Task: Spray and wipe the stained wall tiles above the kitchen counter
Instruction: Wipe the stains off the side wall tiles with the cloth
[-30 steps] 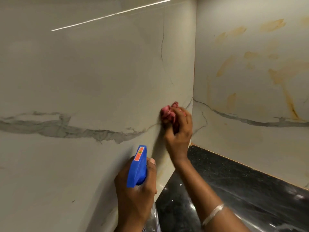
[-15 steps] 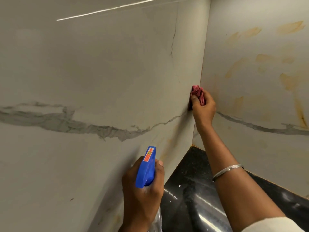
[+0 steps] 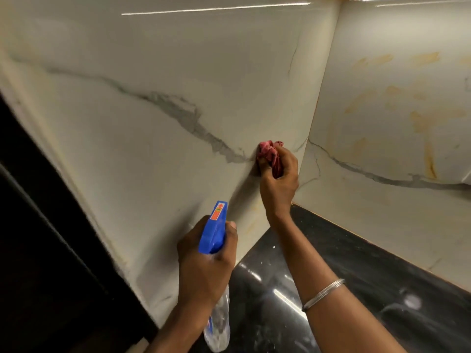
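My right hand (image 3: pixel 279 178) grips a bunched red cloth (image 3: pixel 270 155) and presses it against the left marble-look wall tile (image 3: pixel 158 138), just left of the corner. My left hand (image 3: pixel 204 261) holds a clear spray bottle (image 3: pixel 219 324) by its neck, its blue trigger head (image 3: pixel 213 229) pointing up at the same tile. Yellow-brown stains (image 3: pixel 420 118) spread over the right wall tile (image 3: pixel 382 205). Fainter yellowish marks (image 3: pixel 251 226) sit low on the left tile near the counter.
A glossy black stone counter (image 3: pixel 356 276) runs below both tiles into the corner. A dark surface (image 3: pixel 38 238) borders the left tile's edge at the left. A silver bangle (image 3: pixel 322 293) circles my right wrist.
My right hand has carried the cloth from the corner seam down and left onto the left tile. The view has swung left, so the dark left edge shows. The bottle stays in my left hand.
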